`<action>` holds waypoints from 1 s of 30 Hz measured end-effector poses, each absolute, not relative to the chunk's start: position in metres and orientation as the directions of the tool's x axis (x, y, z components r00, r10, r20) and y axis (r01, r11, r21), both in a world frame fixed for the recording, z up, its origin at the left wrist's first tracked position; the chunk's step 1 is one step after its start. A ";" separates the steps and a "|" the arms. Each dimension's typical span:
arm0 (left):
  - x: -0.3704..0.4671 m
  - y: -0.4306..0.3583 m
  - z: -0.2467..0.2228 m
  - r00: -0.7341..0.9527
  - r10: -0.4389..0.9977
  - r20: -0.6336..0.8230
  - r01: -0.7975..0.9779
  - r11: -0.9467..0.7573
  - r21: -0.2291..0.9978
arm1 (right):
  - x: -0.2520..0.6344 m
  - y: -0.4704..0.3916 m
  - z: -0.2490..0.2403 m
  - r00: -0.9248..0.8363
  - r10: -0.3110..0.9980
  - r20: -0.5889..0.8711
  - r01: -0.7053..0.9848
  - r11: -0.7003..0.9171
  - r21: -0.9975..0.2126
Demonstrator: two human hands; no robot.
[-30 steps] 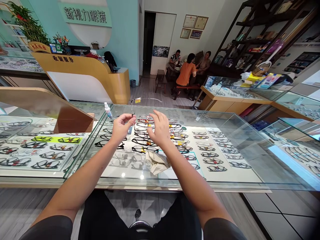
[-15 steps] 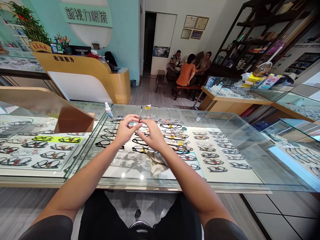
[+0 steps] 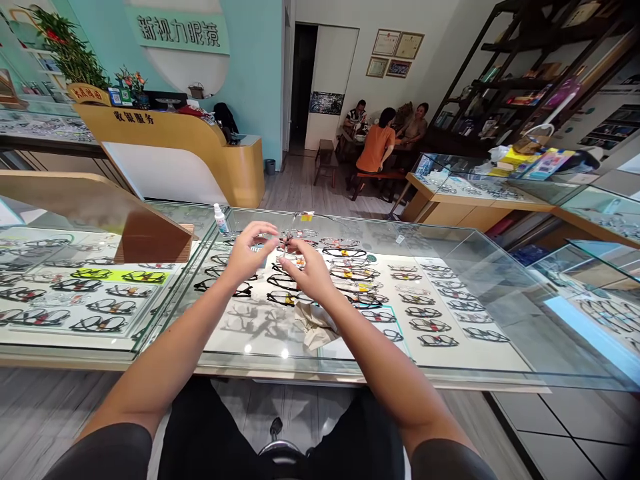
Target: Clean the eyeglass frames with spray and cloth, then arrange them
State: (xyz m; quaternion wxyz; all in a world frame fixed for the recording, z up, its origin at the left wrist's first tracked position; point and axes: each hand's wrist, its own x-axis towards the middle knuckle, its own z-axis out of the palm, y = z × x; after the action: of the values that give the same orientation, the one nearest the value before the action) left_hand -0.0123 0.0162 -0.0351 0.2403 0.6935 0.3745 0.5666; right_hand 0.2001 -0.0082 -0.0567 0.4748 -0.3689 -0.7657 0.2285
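Note:
My right hand (image 3: pixel 309 270) pinches a pair of glasses (image 3: pixel 287 241) above the glass counter. A thin part of it runs upward, and a dark strip with a yellow tag (image 3: pixel 307 217) beyond the fingers appears to belong to it. Much of the pair is hidden or too fine to make out. Just left of it, my left hand (image 3: pixel 249 253) is open, thumb and fingers curved apart with a small gap to the glasses. Below my right wrist lies a crumpled beige cloth (image 3: pixel 316 325) on the counter.
Rows of glasses (image 3: pixel 431 325) lie in the glass display counter (image 3: pixel 500 250). A white spray bottle (image 3: pixel 221 219) stands at its back left. A wooden panel (image 3: pixel 95 200) rises on the left. Several people sit at a table behind, one in an orange top (image 3: pixel 375 148).
My left fingers have come off the glasses and spread slightly. The right hand has shifted a little right with the glasses and yellow tag. The whole view has moved slightly.

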 end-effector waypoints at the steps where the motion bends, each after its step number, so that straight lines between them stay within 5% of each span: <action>1: -0.020 0.021 -0.033 0.023 0.779 0.627 0.308 -0.602 0.737 | 0.201 -0.008 -0.056 -0.270 0.782 0.561 0.360 0.623 -0.695; 8: -0.085 0.059 -0.037 -0.198 0.807 0.557 0.750 -0.242 0.616 | 0.206 -0.008 -0.051 -0.258 0.788 0.559 0.421 0.612 -0.669; 13: -0.109 0.075 -0.048 -0.236 0.907 0.348 0.821 -0.005 0.571 | 0.206 -0.008 -0.051 -0.255 0.794 0.552 0.433 0.604 -0.669; 30: -0.131 0.106 -0.057 -0.204 0.948 0.246 0.830 0.034 0.556 | 0.206 -0.009 -0.053 -0.264 0.791 0.553 0.468 0.606 -0.643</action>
State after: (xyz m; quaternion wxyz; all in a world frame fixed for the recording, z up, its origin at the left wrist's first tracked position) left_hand -0.1315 0.1061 -0.0570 0.0958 0.6236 0.7127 0.3066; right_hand 0.2057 -0.0089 -0.0528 0.4507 -0.4064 -0.7745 0.1788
